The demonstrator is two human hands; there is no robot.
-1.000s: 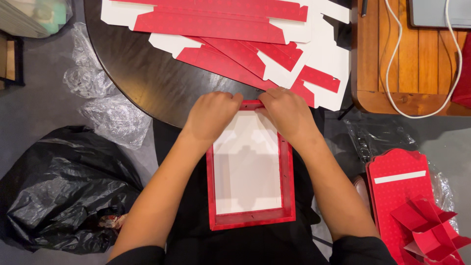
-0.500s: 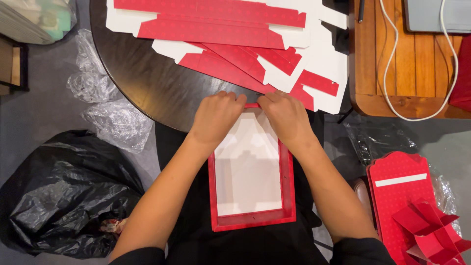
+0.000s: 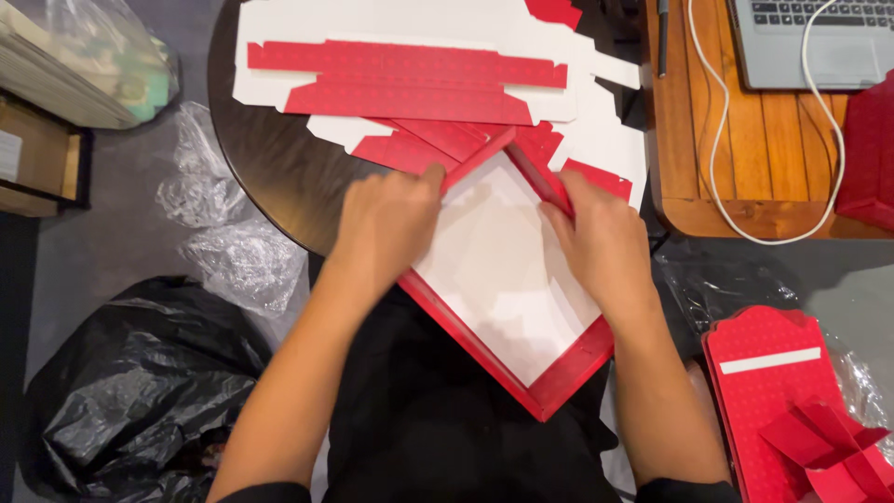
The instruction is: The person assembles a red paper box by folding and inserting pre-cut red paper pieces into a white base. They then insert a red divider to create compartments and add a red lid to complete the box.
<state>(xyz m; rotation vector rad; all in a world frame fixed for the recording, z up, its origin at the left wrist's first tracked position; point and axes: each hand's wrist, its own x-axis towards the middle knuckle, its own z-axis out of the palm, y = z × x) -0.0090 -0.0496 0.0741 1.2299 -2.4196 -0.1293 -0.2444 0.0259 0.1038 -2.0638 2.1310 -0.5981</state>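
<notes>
Red box tray [image 3: 507,279], white inside, tilted diamond-wise over the lap at the round worktop [image 3: 270,177] edge: left hand [image 3: 386,228] grips its ten o'clock wall, right hand [image 3: 601,242] pinches its two o'clock wall; flat red cards [image 3: 410,79] at twelve o'clock.

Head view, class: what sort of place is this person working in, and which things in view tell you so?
Probably a home or small-workshop packing corner. Flat red-and-white box blanks are stacked on a dark round table, both hands fold a red box tray, and a laptop sits on a wooden side table.
</notes>
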